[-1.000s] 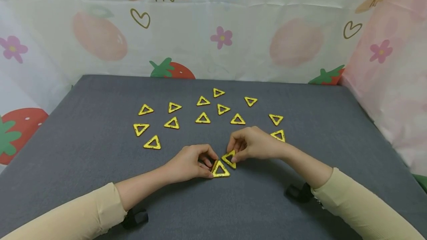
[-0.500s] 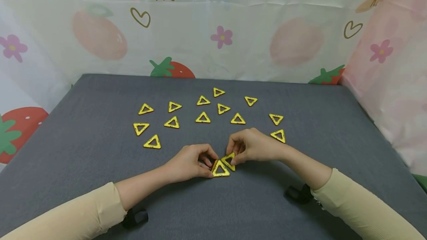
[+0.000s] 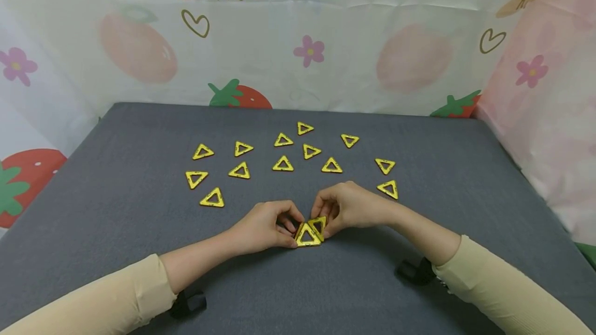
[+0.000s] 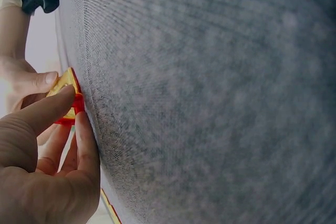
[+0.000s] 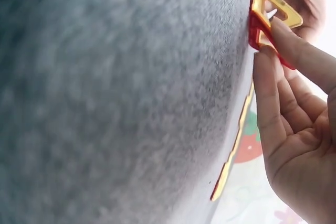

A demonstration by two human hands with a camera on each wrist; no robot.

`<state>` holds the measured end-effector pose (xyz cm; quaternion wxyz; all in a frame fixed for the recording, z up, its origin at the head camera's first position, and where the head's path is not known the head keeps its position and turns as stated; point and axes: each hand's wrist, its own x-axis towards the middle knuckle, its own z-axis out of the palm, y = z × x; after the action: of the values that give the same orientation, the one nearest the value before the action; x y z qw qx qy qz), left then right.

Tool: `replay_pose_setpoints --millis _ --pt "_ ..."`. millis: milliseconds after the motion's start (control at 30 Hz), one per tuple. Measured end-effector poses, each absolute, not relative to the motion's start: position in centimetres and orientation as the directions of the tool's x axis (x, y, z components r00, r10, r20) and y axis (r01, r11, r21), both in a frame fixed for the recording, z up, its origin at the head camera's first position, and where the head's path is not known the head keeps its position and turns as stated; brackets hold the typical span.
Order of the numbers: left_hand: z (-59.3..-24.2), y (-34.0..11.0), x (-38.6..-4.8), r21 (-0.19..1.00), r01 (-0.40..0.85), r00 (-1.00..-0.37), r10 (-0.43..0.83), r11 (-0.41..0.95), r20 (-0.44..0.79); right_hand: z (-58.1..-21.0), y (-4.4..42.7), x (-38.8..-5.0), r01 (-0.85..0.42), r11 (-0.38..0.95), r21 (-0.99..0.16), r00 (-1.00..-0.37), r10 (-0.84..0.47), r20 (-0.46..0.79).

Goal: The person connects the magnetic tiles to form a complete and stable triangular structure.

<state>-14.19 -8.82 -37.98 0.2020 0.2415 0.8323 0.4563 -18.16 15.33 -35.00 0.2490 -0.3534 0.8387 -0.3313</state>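
Near the middle of the grey tabletop, my left hand (image 3: 265,226) pinches a yellow triangular magnetic tile (image 3: 308,244) with an open centre, thumb at its lower left corner. My right hand (image 3: 354,206) grips a second triangular tile (image 3: 318,219) at its right side. The two tiles meet along a slanted edge. In the right wrist view a yellow tile face (image 5: 287,11) shows beside red edges, standing off the cloth. Fingers cover part of both tiles. A dark edge shows left of the first tile; whether it is another tile I cannot tell.
Several loose yellow triangular tiles lie flat beyond the hands, among them one at the left (image 3: 212,198) and one by the right forearm (image 3: 388,189). A printed cloth backdrop (image 3: 344,30) rises behind the grey tabletop (image 3: 139,211).
My right hand has moved slightly down and left with its tile. The gap between the two tiles has closed. My left hand has stayed nearly still.
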Motion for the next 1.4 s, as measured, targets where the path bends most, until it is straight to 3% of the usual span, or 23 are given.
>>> replay_pose_setpoints --millis 900,1400 --pt "-37.8 -8.5 -14.3 0.807 0.254 -0.825 0.555 0.533 -0.108 -35.2 14.4 -17.8 -0.429 0.521 -0.738 -0.603 -0.773 -0.195" --pt "-37.8 -8.1 -14.1 0.830 0.242 -0.824 0.558 0.503 -0.098 -35.3 14.2 -17.8 -0.439 0.521 -0.732 -0.611 -0.771 -0.182"
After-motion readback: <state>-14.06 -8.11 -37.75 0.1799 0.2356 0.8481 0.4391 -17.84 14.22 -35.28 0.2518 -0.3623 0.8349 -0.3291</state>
